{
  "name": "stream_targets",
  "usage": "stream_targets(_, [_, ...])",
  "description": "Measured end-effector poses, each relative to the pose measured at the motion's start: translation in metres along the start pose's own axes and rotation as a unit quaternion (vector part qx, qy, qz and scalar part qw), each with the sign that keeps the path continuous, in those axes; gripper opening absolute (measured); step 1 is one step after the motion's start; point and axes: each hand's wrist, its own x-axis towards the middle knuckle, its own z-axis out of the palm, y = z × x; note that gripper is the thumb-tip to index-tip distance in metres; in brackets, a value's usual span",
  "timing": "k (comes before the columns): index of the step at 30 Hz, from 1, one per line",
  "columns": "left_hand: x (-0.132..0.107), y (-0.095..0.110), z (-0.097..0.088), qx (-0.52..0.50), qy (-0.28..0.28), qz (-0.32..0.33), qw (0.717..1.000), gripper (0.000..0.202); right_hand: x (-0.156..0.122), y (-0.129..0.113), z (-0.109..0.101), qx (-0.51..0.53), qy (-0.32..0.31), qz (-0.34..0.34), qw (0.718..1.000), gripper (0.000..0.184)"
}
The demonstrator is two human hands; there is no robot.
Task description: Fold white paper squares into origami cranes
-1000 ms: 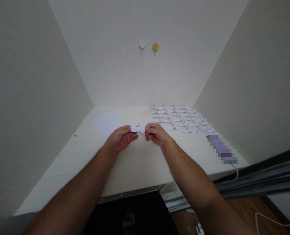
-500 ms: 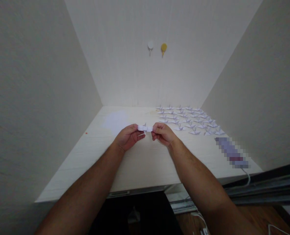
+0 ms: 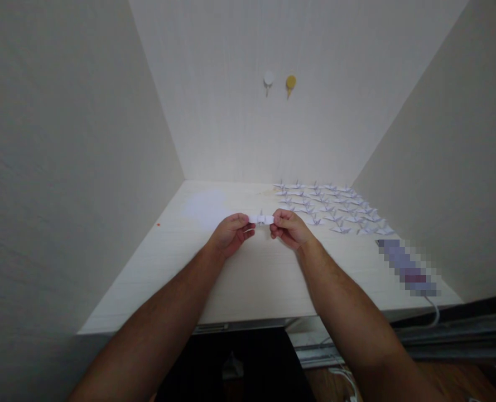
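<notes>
A small white folded paper crane (image 3: 261,219) is held above the pale wooden desk (image 3: 248,273) between both hands. My left hand (image 3: 230,234) pinches its left wing with closed fingers. My right hand (image 3: 289,228) pinches its right wing the same way. Rows of several finished paper cranes (image 3: 333,206) stand on the desk's far right, just beyond my right hand. A pale sheet of paper (image 3: 206,205) lies flat on the desk behind my left hand.
A blurred oblong object (image 3: 407,267) with a white cable lies near the desk's right front corner. A white hook (image 3: 268,80) and a yellow hook (image 3: 290,82) hang on the back wall. Walls close the desk in on left, right and back.
Both hands keep the same pinch on the crane. The view has swung to the left, so everything sits further right in the picture.
</notes>
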Motion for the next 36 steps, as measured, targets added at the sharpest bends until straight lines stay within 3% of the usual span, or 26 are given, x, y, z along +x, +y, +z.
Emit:
stream_targets(11, [-0.002,-0.01,0.014,-0.02,0.031,-0.045,0.998,0.008,0.001,-0.001,-0.01,-0.018,0.063,0.033,0.997,0.029])
stream_targets(18, [0.0,-0.014,0.017,-0.009,0.027,-0.072,0.997,0.014,0.006,0.001,-0.014,-0.081,0.174,0.049,0.98,0.022])
stream_targets(20, [0.001,-0.014,0.016,-0.015,0.04,-0.059,0.997,0.013,0.008,0.001,-0.012,-0.136,0.234,0.029,0.962,0.023])
stream_targets(23, [0.003,-0.013,0.015,-0.026,0.069,-0.036,0.997,0.011,0.008,0.0,-0.005,-0.223,0.312,-0.055,0.922,0.023])
stream_targets(28, [0.003,-0.011,0.015,-0.012,0.076,-0.017,0.997,0.01,0.005,-0.005,0.017,-0.297,0.242,-0.074,0.921,0.027])
stream_targets(31, [0.003,-0.013,0.014,0.026,0.071,-0.001,0.997,0.011,0.003,-0.009,0.027,-0.395,0.267,-0.108,0.872,0.031])
stream_targets(33, [0.004,-0.016,0.013,0.062,0.073,0.006,0.995,0.012,0.001,-0.011,0.03,-0.462,0.286,-0.113,0.832,0.021])
stream_targets(36, [0.004,-0.019,0.013,0.106,0.057,0.009,0.993,0.013,-0.006,-0.012,0.031,-0.51,0.294,-0.098,0.803,0.013])
